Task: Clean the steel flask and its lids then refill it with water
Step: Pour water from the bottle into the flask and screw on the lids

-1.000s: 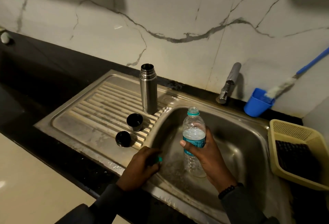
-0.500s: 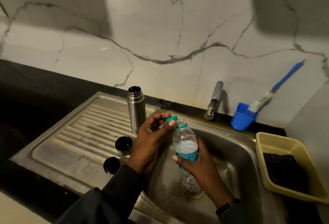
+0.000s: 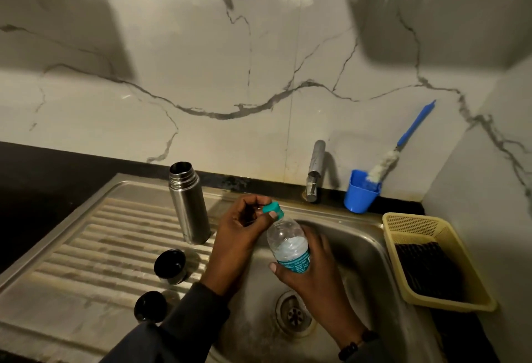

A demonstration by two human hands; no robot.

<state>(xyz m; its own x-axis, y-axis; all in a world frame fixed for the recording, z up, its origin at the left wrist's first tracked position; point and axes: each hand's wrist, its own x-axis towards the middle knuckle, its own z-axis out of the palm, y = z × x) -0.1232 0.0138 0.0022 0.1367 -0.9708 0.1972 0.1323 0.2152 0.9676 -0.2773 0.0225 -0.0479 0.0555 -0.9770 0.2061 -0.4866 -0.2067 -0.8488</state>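
Note:
The open steel flask [image 3: 188,204] stands upright on the drainboard [image 3: 86,247] beside the sink basin [image 3: 359,253]. Its cup lid [image 3: 170,266] and the black inner stopper [image 3: 150,306] lie on the ribs in front of it. Over the basin my right hand [image 3: 313,276] grips a clear plastic water bottle [image 3: 288,244], partly filled and tilted a little left. My left hand [image 3: 240,230] pinches the bottle's teal cap [image 3: 272,209], which sits on the bottle's neck.
A steel tap [image 3: 314,172] rises behind the basin. A blue cup [image 3: 359,194] with a blue-handled bottle brush [image 3: 403,143] stands to its right. A yellow plastic basket [image 3: 431,256] with something dark in it sits on the right. The drain [image 3: 293,312] lies below my hands.
My left hand rose from the sink's front edge with the teal cap and brought it onto the bottle's neck. The camera moved closer and tilted up; the bottle leans slightly now.

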